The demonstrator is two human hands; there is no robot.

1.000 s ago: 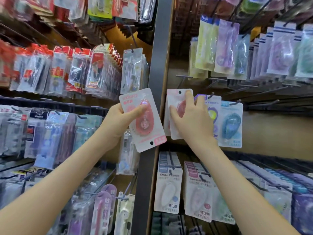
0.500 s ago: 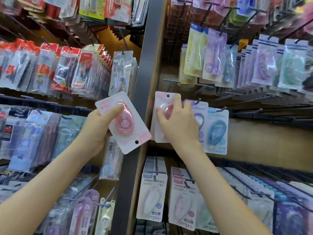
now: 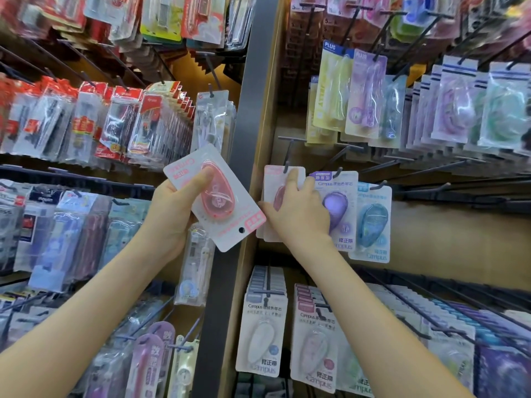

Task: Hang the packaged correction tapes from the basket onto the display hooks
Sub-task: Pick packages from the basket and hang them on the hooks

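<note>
Two gripped: loose pack (image 3: 221,202), hooked pack (image 3: 273,182).

left hand (image 3: 169,216): grips pink pack (image 3: 227,214) near its upper end; thumb lies across the blister; pack tilted, hang hole at the low end, away from the grip
right hand (image 3: 298,214): thumb on left edge, fingers over front of hung pink packs (image 3: 273,182); hook (image 3: 287,165) goes through their top, just above the fingertips
beside right grip: purple pack (image 3: 337,208) partly behind the knuckles; blue pack (image 3: 372,222) on the next hook out
between grips: grey post (image 3: 247,110); held pack's low corner close to the right thumb
</note>
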